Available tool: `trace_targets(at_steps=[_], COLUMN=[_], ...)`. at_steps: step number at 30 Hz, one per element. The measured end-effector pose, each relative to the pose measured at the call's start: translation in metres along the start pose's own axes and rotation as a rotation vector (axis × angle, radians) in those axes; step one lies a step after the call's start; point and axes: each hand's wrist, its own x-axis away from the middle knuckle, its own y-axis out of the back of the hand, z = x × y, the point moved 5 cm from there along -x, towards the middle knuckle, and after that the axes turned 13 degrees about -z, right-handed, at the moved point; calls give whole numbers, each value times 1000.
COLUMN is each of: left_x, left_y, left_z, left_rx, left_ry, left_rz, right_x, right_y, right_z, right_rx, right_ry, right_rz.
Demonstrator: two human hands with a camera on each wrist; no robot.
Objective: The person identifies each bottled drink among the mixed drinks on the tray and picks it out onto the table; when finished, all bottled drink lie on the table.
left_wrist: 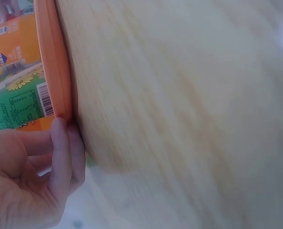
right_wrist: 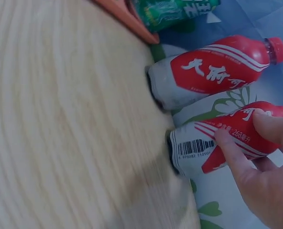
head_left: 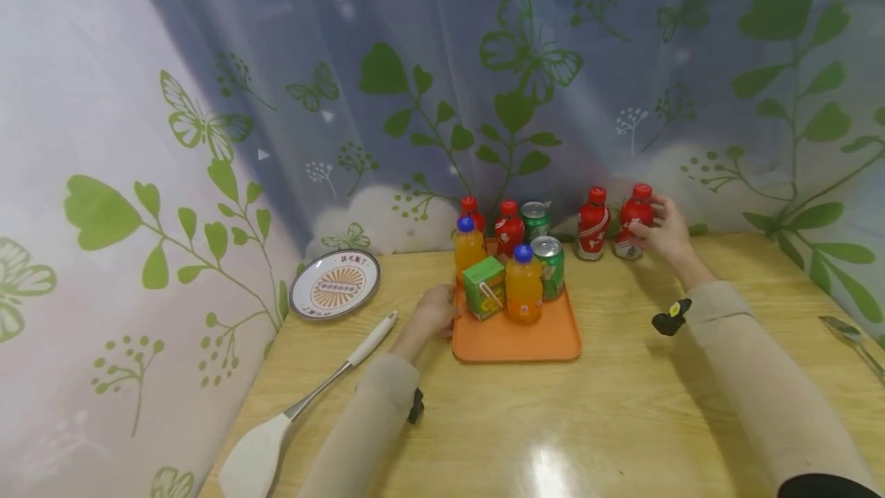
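My left hand (head_left: 437,310) pinches the left edge of an orange tray (head_left: 515,346); the left wrist view shows the fingertips at its rim (left_wrist: 60,90). Standing on the tray are a green juice box (head_left: 484,288), orange drink bottles with blue caps (head_left: 524,290), green cans (head_left: 551,271) and red-capped bottles (head_left: 509,230). To the right of the tray, my right hand (head_left: 667,233) grips an upright red cola bottle (head_left: 634,214), thumb and forefinger on its label (right_wrist: 237,131). A matching cola bottle (head_left: 591,225) stands just left of it.
A white patterned plate (head_left: 335,284) lies at the back left. A white-handled spatula (head_left: 314,398) stretches along the table's left side, and a metal spoon (head_left: 845,329) lies at the far right. Behind the wooden table (head_left: 622,421) hangs a leaf-and-butterfly curtain (head_left: 442,60).
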Motion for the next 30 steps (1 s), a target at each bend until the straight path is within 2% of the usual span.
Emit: trace_targets(at_steps=[3, 7, 10, 13, 16, 19, 23, 26, 30], left_x=[0, -1, -3, -4, -4, -5, -5, -4, -4], left_y=[1, 0, -2, -6, -8, -7, -3, 0, 0], left_z=[-1, -1, 0, 2, 5, 6, 5, 3, 2], left_rx=[-5, -23, -17, -13, -8, 3, 7, 3, -7], left_ry=[-22, -51, -52, -29, -14, -10, -12, -14, -14], left_rz=[-11, -23, -21, -12, -4, 5, 2, -8, -9], right_x=[1, 2, 5, 11, 21, 38, 64, 80, 100], right_y=[0, 2, 5, 7, 8, 5, -9, -24, -46], right_z=[2, 3, 0, -3, 1, 19, 50, 65, 73], right_rx=[136, 323, 426, 500, 547, 564, 543, 551, 606], right_ry=[84, 214, 299, 342, 350, 386, 504, 608, 734], right_rz=[64, 107, 94, 65, 2, -101, -213, -222, -163])
